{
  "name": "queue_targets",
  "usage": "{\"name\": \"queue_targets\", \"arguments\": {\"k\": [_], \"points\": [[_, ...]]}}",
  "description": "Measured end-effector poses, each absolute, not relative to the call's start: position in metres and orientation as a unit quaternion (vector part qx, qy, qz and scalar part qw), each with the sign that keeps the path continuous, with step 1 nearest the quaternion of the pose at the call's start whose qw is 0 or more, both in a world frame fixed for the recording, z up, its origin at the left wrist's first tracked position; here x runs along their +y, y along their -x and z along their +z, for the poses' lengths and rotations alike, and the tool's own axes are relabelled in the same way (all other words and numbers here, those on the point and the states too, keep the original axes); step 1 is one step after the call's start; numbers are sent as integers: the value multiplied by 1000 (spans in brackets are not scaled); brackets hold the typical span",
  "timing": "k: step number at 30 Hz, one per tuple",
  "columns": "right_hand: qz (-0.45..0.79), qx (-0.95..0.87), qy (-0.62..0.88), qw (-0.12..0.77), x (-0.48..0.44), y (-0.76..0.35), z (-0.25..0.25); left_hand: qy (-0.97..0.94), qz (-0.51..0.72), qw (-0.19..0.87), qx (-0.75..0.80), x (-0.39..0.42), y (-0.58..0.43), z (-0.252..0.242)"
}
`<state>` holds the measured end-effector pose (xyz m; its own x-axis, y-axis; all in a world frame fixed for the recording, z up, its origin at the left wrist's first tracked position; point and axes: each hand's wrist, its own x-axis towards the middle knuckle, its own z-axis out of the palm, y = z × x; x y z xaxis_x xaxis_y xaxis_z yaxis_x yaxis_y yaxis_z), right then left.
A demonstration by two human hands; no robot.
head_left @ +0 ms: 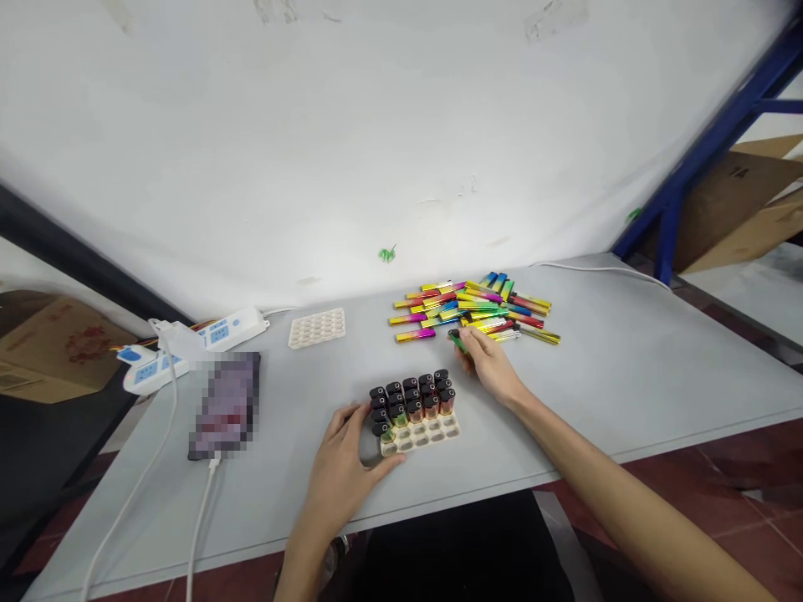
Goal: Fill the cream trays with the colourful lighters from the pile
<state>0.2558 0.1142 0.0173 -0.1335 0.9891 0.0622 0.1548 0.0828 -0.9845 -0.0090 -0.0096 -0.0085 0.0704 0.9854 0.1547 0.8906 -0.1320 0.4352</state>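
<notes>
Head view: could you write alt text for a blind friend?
A person's right hand holds a green lighter beside a pile of shiny, colorful lighters; the left hand is beside a pale tray partly filled with upright lighters on a gray table.

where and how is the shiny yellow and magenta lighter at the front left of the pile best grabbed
Probably pinch the shiny yellow-and-magenta lighter across its middle, from above and the near side: it lies flat, lengthwise left to right, its near long side uncovered, while the multicoloured lighter pile spreads behind and to its right.
</notes>
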Motion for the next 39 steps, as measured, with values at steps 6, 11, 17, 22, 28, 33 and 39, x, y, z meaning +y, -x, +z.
{"name": "queue_targets", "arguments": {"k": [6, 11, 17, 22, 28, 33, 39], "points": [[323, -652, 513, 456, 84, -274, 54, -726, 206, 115, 646, -10, 8, -8], [281, -683, 479, 474, 48, -271, 93, -728, 212, 117, 642, -9, 8, -7], [250, -799, 375, 398, 22, -232, 86, -731, 230, 120, 632, -10, 6, -6], [172, -857, 360, 327, 17, -206, 63, -729, 230, 128, 632, -11, 6, -3], [119, -880, 368, 276, 15, -202, 56, -729, 227, 129, 633, -10, 6, -4], [96, -883, 366, 277, 13, -202, 61, -729, 231, 138, 629, -11, 5, -4], [69, -835, 395, 376, 31, -226, 74, -725, 234, 147, 631, -10, 6, -3]]}}
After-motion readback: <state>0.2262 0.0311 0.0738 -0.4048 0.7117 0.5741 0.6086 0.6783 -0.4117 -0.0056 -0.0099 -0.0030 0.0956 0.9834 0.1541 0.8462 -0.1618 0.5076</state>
